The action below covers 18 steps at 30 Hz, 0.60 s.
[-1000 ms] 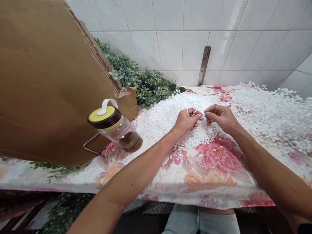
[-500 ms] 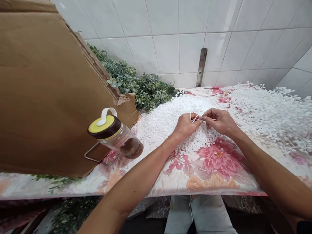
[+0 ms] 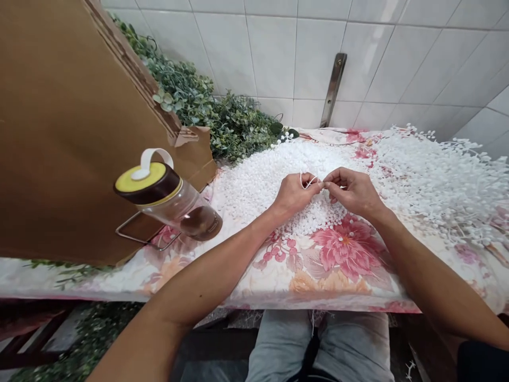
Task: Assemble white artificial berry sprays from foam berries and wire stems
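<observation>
The left hand (image 3: 294,195) and right hand (image 3: 352,192) have drawn together at the middle of the frame, and their fingertips now meet, where a moment ago a small gap still showed. The left hand is curled shut and pinches a thin white cord (image 3: 308,181), which stands up in a small loop above its knuckles. The right hand's thumb and fingers close in on the same spot, though whether they have hold of the strand is hidden. The cord sits right there, between the hands and just above a heap of white beads (image 3: 270,175) that spreads across a floral cloth (image 3: 278,286). To the right lies a tangle of white beaded sprays (image 3: 437,185), while green artificial foliage (image 3: 222,124) bunches against the tiled wall at upper centre. At left, a clear jar with a yellow lid (image 3: 169,199) sits in a wire holder (image 3: 131,233) on a cardboard sheet (image 3: 71,132) — well apart from both hands.
</observation>
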Tool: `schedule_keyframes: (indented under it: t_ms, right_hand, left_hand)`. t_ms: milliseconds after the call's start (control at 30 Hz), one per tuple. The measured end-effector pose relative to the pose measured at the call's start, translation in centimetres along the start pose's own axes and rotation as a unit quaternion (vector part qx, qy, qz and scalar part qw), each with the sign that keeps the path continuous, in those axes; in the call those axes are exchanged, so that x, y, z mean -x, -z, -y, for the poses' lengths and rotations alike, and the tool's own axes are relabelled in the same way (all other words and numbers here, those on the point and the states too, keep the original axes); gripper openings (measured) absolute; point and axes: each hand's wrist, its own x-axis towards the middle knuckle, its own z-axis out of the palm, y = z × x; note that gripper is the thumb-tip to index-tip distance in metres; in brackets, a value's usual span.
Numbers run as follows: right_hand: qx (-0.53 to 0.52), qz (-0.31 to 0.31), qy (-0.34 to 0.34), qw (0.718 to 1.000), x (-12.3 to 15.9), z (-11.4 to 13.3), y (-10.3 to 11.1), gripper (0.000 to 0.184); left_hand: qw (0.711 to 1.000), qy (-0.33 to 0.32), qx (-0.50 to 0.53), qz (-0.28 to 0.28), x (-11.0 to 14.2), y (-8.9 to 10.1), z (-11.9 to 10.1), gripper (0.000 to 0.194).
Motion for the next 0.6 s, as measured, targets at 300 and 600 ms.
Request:
schedule_keyframes:
  t_ms: [300, 600]
  right_hand:
    - [-0.002, 0.009, -0.003, 1.000, -0.08, 0.06, 0.59, 0.021]
    - [-0.007, 0.052, -0.013, 0.999, -0.18, 0.02, 0.82, 0.029]
  left_hand:
    - [1.000, 0.022, 0.018, 0.004, 0.37, -0.39, -0.10, 0.023]
    - [0.999, 0.029, 0.017, 0.005, 0.61, -0.38, 0.04, 0.025]
